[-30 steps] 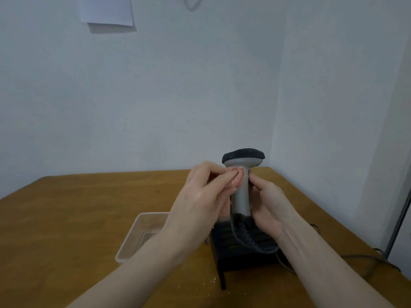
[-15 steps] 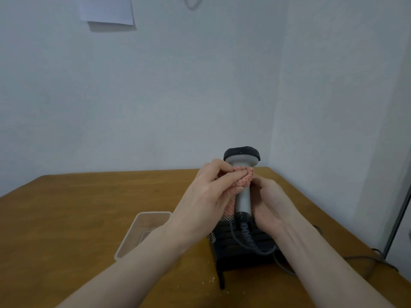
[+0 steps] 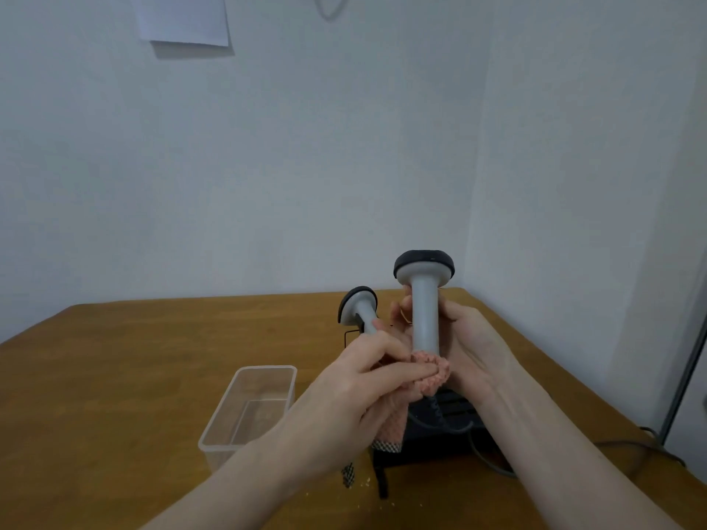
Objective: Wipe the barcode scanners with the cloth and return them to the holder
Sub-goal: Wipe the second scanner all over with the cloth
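Note:
A grey barcode scanner [image 3: 424, 300] with a black head stands upright in my right hand [image 3: 470, 350], which grips its handle from the right. My left hand [image 3: 355, 388] pinches a pink cloth [image 3: 428, 376] round the bottom of that handle. A second grey scanner [image 3: 359, 306] shows behind my left hand, its lower part hidden. The black holder [image 3: 440, 441] sits on the table below my hands, mostly covered by them. A coiled cable [image 3: 436, 415] hangs from the held scanner.
A clear plastic tub [image 3: 248, 411] sits on the wooden table [image 3: 114, 376] left of the holder. Grey cables [image 3: 619, 445] trail to the right edge. White walls meet in a corner close behind. Crumbs lie near the front.
The cloth has slid down the handle from just under the head to its bottom end. The held scanner has risen, and the second scanner has come into sight behind my left hand.

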